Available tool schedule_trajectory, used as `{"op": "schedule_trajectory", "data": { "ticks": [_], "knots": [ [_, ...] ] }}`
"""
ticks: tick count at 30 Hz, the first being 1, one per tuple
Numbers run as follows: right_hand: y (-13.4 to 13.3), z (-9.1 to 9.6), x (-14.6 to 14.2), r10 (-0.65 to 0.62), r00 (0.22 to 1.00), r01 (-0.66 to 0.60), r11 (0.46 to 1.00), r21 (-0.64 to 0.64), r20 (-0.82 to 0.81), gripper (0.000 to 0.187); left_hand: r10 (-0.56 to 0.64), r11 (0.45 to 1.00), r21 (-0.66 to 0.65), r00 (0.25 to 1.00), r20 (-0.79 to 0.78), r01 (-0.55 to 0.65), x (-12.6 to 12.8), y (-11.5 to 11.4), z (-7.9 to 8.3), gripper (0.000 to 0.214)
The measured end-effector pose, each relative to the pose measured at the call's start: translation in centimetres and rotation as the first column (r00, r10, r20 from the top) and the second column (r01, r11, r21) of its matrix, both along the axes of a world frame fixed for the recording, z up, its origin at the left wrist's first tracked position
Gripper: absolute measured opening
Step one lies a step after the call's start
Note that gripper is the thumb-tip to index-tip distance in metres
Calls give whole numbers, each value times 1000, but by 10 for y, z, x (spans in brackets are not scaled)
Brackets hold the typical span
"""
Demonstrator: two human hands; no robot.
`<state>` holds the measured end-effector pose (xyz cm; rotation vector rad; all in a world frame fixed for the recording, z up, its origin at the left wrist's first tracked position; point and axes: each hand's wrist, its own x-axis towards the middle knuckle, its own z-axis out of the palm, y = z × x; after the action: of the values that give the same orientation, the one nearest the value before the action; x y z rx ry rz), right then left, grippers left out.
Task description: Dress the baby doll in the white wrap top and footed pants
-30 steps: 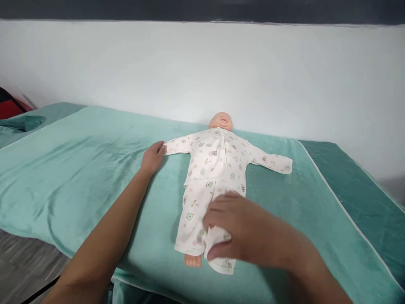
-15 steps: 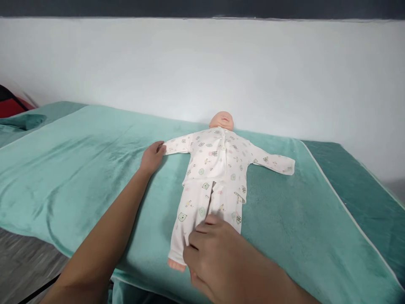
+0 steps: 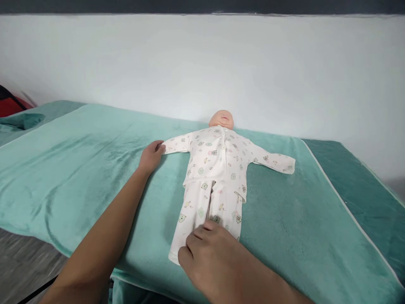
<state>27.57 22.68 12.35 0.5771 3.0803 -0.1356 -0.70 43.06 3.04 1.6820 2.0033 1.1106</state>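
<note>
Under your right hand point(image 3: 215, 257), the trouser hems point(image 3: 202, 219) of the doll point(image 3: 218, 162) are lying flat on the green towel point(image 3: 79, 160). Your fingers are curling over the cloth, but whether they are pinching it cannot be told. Your left hand point(image 3: 152, 155) is resting slack and flat, fingertips touching the sleeve cuff point(image 3: 169, 146). Beyond both hands the doll is lying face up, arms spread. With shirt closed, trousers on and feet covered, the dressing appears nearly complete, with only smoothing left.
</note>
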Motion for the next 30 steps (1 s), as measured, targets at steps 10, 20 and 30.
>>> {"op": "schedule_trajectory", "data": {
  "ticks": [10,20,30],
  "knots": [
    [-7,-1,-1,86,995,-80,991,105,-52,5,-4,1000,0,1000,13,4,-1,0,0,48],
    [28,16,27,-96,967,32,964,-263,-234,39,-5,1000,8,1000,19,5,-1,-1,0,47],
    [61,7,49,-198,921,-39,810,-585,-335,25,18,999,44,1000,25,-19,-2,-1,0,44]
  ]
}}
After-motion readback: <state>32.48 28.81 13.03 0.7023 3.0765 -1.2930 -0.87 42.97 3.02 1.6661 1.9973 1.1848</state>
